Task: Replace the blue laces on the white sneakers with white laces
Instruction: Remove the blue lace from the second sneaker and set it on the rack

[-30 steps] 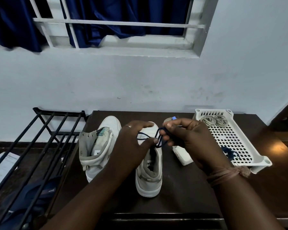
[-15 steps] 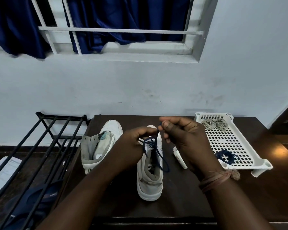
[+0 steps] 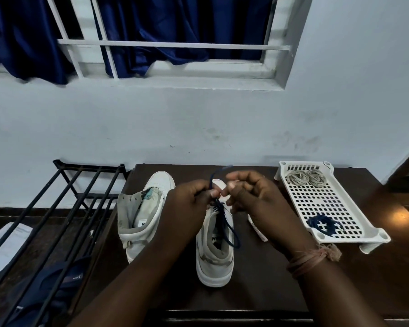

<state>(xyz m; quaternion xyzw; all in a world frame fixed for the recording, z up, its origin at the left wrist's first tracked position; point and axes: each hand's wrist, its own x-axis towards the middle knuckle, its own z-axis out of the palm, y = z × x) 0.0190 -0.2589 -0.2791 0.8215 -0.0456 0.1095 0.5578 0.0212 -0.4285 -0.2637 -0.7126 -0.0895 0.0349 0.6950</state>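
Since 0.5 s ago, both hands are brought closer together over the right sneaker, and the blue lace is drawn up higher, its free end now blurred above the fingers. Left hand is curled w/ the lace pinched between thumb and fingertips. Right hand is curled too, fingertips just beside the left's; whether the lace is gripped by it can't be told. Lace is trailed down over the shoe's tongue to a loop at its right side. Left sneaker is stood unlaced beside it on the dark table. White laces and a coiled blue lace are held in the white tray, right of the hands.
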